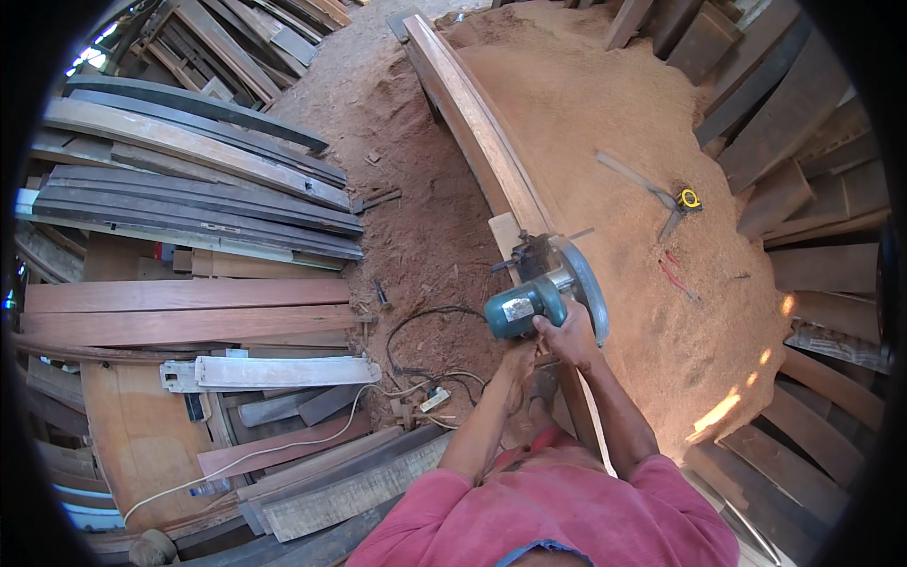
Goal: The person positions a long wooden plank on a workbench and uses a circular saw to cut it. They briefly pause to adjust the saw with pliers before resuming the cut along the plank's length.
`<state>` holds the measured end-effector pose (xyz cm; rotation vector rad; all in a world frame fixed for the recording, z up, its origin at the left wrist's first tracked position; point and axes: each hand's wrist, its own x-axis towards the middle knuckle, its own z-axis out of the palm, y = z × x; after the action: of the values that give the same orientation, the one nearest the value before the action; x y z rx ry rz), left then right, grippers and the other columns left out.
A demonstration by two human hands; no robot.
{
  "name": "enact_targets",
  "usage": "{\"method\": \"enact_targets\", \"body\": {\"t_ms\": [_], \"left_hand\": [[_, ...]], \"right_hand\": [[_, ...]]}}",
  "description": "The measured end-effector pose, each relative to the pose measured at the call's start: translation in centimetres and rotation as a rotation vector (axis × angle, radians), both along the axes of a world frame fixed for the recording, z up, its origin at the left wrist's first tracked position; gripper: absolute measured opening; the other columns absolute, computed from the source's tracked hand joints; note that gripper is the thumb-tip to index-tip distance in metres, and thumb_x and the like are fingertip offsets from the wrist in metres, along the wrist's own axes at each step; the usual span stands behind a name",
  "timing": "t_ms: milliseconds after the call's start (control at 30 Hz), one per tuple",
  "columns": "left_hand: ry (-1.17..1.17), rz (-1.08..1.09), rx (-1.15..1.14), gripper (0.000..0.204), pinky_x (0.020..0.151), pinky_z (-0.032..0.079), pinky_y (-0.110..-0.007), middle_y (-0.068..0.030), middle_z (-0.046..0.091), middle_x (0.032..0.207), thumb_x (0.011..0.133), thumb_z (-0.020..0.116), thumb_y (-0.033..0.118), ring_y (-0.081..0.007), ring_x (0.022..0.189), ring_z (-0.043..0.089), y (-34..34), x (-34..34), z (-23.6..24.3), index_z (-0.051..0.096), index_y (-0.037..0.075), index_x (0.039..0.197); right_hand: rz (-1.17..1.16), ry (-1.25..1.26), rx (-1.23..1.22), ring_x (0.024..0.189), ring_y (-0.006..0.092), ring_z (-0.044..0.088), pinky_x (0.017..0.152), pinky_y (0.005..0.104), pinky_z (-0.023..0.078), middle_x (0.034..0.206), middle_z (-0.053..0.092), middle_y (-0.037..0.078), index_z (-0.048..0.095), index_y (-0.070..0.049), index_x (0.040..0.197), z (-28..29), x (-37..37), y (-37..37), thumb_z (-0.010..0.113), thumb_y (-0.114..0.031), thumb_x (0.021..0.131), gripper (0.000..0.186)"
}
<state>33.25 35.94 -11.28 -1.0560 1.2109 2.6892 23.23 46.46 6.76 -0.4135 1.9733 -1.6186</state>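
Note:
A teal circular saw [515, 310] with a silver round blade guard [583, 283] sits on a long, narrow wooden board [491, 142]. My right hand [567, 337] is wrapped round the saw's rear handle, its thumb against the teal body. Close beside it, my left hand [519, 359] is closed at the back of the saw under the motor housing; its fingers are mostly hidden. A small pale wood block [504, 232] lies at the board's left edge, just ahead of the saw. The board runs from far ahead back between my arms.
Sawdust [529, 57] is heaped right of the board, with a yellow tape measure [689, 198], a hammer-like tool [673, 219] and red-handled pliers [676, 276] on it. Stacked planks [189, 307] line the left, more timber [784, 123] the right. A cable [312, 439] trails at left.

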Motion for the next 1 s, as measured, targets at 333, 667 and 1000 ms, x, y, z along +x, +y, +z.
{"method": "enact_targets", "body": {"t_ms": [333, 667, 1000], "left_hand": [[-0.016, 0.013, 0.009, 0.028, 0.06, 0.048, -0.025, 0.0003, 0.066, 0.099, 0.091, 0.067, -0.004, -0.0102, 0.078, 0.063, -1.7, -1.7, 0.0, 0.064, 0.013, 0.113], [-0.028, 0.025, -0.004, 0.027, 0.061, 0.049, -0.026, -0.0003, 0.066, 0.1, 0.092, 0.066, -0.003, -0.0108, 0.079, 0.063, -3.6, -3.6, 0.4, 0.064, 0.013, 0.114], [-0.078, 0.021, -0.029, 0.027, 0.062, 0.05, -0.026, -0.0009, 0.066, 0.101, 0.092, 0.066, -0.003, -0.0115, 0.08, 0.063, -5.2, -5.0, 0.5, 0.063, 0.012, 0.115]], "right_hand": [[0.008, -0.003, 0.028, 0.076, 0.0118, 0.061, 0.072, 0.0302, 0.052, 0.087, 0.067, 0.003, 0.066, 0.001, 0.115, -0.6, -2.0, -1.8, 0.072, -0.006, 0.089, 0.028], [0.007, -0.061, 0.002, 0.079, 0.0149, 0.064, 0.076, 0.0324, 0.053, 0.089, 0.068, 0.006, 0.067, 0.002, 0.114, 0.6, -3.5, -3.7, 0.073, -0.007, 0.087, 0.03], [-0.001, 0.011, -0.01, 0.087, 0.0245, 0.071, 0.083, 0.0382, 0.055, 0.097, 0.074, 0.015, 0.068, 0.003, 0.114, 0.2, -4.9, -5.3, 0.073, -0.008, 0.085, 0.031]]}}
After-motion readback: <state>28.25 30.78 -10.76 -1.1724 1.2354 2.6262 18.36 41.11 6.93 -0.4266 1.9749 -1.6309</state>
